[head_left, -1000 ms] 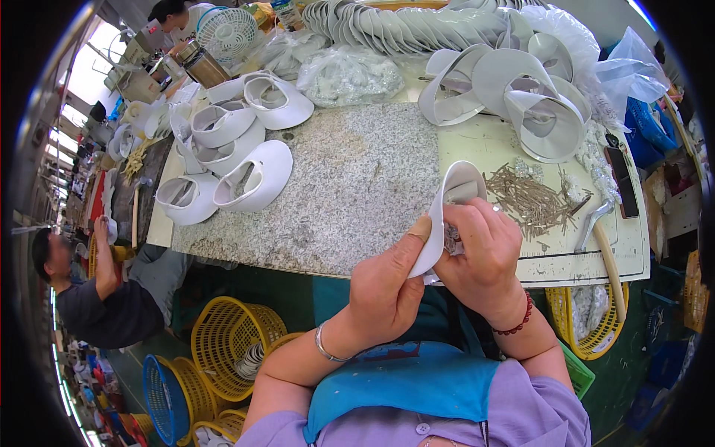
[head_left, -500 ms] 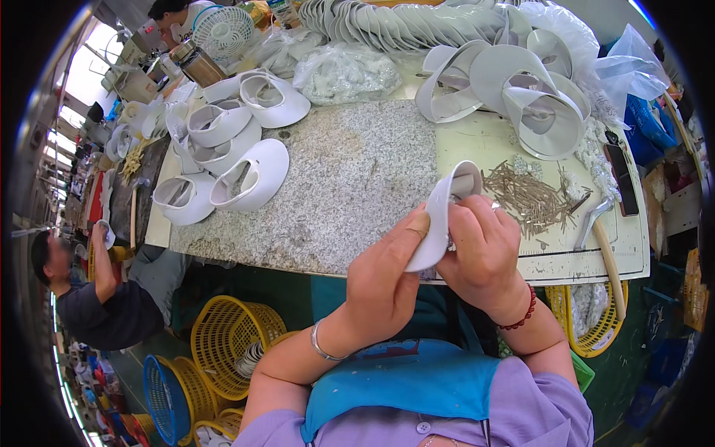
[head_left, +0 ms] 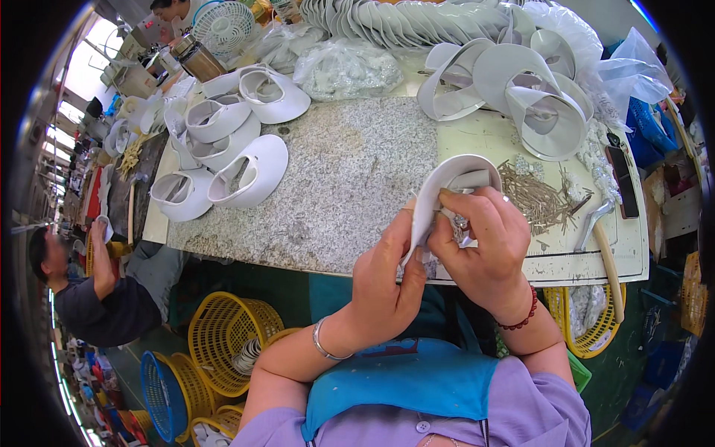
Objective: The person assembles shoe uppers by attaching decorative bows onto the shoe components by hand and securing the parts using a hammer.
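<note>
A white visor-shaped piece (head_left: 423, 210), with a curved brim and an open band, is held up in front of me over the table's near edge. My left hand (head_left: 383, 276) grips its left side, thumb toward the lower edge. My right hand (head_left: 484, 242) is closed on it from the right, with the thumb and fingers at the inner opening. Something small and shiny shows between the right fingers, too small to name. Similar white pieces (head_left: 249, 175) sit together on the table's left side. More of them, larger-looking (head_left: 551, 123), are heaped at the right back.
A pile of thin brown sticks (head_left: 532, 197) lies right of my hands, near a hammer-like tool with a wooden handle (head_left: 609, 264) and a phone (head_left: 623, 182). Clear plastic bags (head_left: 346, 71) stand behind. Yellow baskets (head_left: 223, 335) are below; a co-worker (head_left: 97, 290) is at left.
The visor-shaped piece has turned so more of its inside faces me. My left hand has slid lower along it, and my right fingers have shifted up its inner rim.
</note>
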Demonstrator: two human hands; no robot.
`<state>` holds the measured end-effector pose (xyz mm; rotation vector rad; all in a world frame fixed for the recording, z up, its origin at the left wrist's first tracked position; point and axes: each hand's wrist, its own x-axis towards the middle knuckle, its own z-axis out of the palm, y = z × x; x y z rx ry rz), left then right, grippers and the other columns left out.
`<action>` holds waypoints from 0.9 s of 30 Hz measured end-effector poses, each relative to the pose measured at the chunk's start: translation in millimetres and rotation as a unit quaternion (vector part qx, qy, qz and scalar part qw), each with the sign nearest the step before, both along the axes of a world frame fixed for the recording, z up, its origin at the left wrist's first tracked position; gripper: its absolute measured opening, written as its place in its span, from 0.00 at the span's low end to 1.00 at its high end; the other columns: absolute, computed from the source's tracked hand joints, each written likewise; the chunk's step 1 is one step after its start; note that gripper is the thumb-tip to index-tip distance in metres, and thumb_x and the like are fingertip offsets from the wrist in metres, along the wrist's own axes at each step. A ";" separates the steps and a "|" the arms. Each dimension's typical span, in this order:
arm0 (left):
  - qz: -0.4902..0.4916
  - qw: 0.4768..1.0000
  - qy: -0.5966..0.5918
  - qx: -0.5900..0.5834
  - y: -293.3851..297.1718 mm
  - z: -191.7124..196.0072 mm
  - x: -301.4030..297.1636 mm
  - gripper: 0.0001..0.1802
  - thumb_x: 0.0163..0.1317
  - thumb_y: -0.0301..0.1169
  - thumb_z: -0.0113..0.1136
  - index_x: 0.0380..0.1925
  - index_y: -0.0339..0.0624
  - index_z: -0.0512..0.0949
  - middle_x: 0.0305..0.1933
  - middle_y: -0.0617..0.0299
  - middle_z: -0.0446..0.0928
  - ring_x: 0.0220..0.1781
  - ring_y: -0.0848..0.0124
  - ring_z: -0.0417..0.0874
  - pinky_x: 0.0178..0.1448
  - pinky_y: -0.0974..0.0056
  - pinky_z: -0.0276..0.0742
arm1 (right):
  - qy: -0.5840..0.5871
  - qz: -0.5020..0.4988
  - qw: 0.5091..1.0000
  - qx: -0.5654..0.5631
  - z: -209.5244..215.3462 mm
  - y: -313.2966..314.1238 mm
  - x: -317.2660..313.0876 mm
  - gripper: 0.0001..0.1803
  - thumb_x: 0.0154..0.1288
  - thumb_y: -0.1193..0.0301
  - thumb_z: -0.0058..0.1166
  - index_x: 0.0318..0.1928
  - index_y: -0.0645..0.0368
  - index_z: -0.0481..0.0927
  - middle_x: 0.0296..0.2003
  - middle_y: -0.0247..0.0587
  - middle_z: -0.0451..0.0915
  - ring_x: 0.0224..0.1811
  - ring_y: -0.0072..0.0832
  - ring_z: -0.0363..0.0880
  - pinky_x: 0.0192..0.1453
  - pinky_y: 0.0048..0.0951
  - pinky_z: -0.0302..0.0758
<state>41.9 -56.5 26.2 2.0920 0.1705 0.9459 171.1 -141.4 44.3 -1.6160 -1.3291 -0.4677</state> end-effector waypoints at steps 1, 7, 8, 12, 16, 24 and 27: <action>0.000 1.000 0.000 -0.001 0.9 0.7 -1.0 0.19 0.66 0.21 0.50 0.57 0.28 0.68 0.47 0.47 0.76 0.44 0.64 0.81 0.47 0.65 0.75 | -0.028 -0.013 1.000 0.004 0.2 1.1 1.6 0.16 0.43 0.81 0.62 0.37 0.62 0.77 0.23 0.39 0.70 0.22 0.34 0.71 0.22 0.31 0.68; -0.071 0.934 0.019 -0.350 1.1 0.1 1.0 0.21 0.64 0.20 0.49 0.58 0.29 0.67 0.42 0.51 0.76 0.37 0.68 0.79 0.43 0.69 0.75 | -0.135 -0.059 0.989 -0.017 -2.9 4.1 2.6 0.16 0.42 0.81 0.61 0.37 0.62 0.77 0.22 0.38 0.67 0.21 0.33 0.70 0.22 0.30 0.67; -0.080 0.918 0.010 -0.389 2.0 -0.2 1.8 0.21 0.64 0.19 0.49 0.58 0.29 0.68 0.44 0.50 0.77 0.39 0.67 0.80 0.45 0.67 0.75 | -0.146 -0.055 0.987 -0.030 -3.3 4.1 3.2 0.16 0.41 0.81 0.61 0.36 0.62 0.77 0.22 0.38 0.66 0.21 0.32 0.69 0.22 0.30 0.67; -0.014 0.989 0.018 -0.146 -2.0 -14.5 1.1 0.21 0.62 0.18 0.48 0.57 0.28 0.70 0.53 0.42 0.76 0.47 0.59 0.83 0.48 0.61 0.76 | -0.143 -0.039 0.989 -0.017 -2.0 5.2 5.5 0.16 0.41 0.81 0.60 0.36 0.63 0.76 0.22 0.38 0.66 0.20 0.33 0.68 0.21 0.31 0.67; -0.022 0.997 -0.029 0.067 4.9 -10.3 11.0 0.22 0.63 0.18 0.47 0.58 0.20 0.66 0.58 0.35 0.72 0.58 0.50 0.78 0.57 0.61 0.74 | -0.101 -0.028 0.994 -0.018 -2.6 2.2 4.2 0.16 0.41 0.81 0.60 0.36 0.63 0.76 0.21 0.38 0.66 0.20 0.34 0.69 0.21 0.31 0.67; -0.037 0.999 -0.027 0.018 4.6 -0.2 9.9 0.22 0.60 0.18 0.49 0.56 0.22 0.68 0.56 0.34 0.73 0.52 0.47 0.81 0.53 0.59 0.78 | -0.003 -0.009 1.000 -0.004 -5.2 1.8 2.7 0.16 0.42 0.82 0.60 0.37 0.63 0.76 0.22 0.39 0.70 0.20 0.34 0.70 0.22 0.32 0.68; -0.035 0.999 0.002 -0.027 9.7 1.7 5.0 0.21 0.61 0.19 0.48 0.56 0.25 0.69 0.53 0.38 0.76 0.50 0.53 0.83 0.51 0.62 0.78 | 0.054 0.063 0.996 -0.029 2.1 -3.8 7.9 0.18 0.44 0.82 0.59 0.41 0.64 0.77 0.25 0.41 0.73 0.22 0.35 0.72 0.24 0.33 0.69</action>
